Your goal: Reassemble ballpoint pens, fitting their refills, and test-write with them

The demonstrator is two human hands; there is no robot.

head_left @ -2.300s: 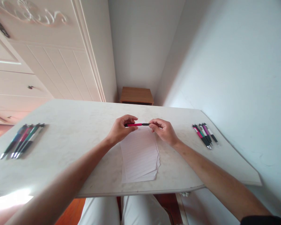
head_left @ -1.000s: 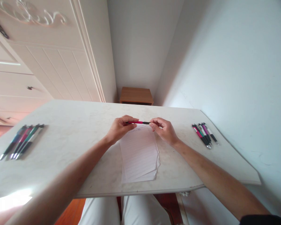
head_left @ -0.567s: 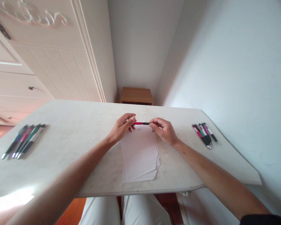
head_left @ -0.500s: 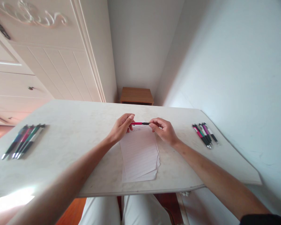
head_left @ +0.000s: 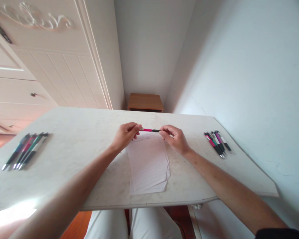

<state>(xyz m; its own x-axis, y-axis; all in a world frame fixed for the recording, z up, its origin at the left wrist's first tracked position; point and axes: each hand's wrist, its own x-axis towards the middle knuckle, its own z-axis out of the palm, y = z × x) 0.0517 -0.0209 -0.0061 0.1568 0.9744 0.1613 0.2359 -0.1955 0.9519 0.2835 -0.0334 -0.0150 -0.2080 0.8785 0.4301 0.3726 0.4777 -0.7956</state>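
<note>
A pink pen with a black grip (head_left: pixel 147 130) is held level between my two hands, over the top end of some lined paper sheets (head_left: pixel 149 166). My left hand (head_left: pixel 127 133) pinches the pink end between thumb and fingers. At the black end, the thumb and fingertips of my right hand (head_left: pixel 173 136) are closed on the pen, hiding its tip. Faint handwriting shows near the top of the uppermost sheet. The sheets lie stacked slightly askew, with ragged right edges.
Several pens (head_left: pixel 27 151) lie side by side on the left of the white table (head_left: pixel 89 122). Another group of pens (head_left: pixel 218 143) rests at the right, near the wall. Beyond the far edge stands a small wooden cabinet (head_left: pixel 146 101); a white wardrobe (head_left: pixel 64 66) rises at the left.
My left hand has shifted slightly left along the pen and turned, its thumb now nearer the pen's end. My right hand stays almost where it was.
</note>
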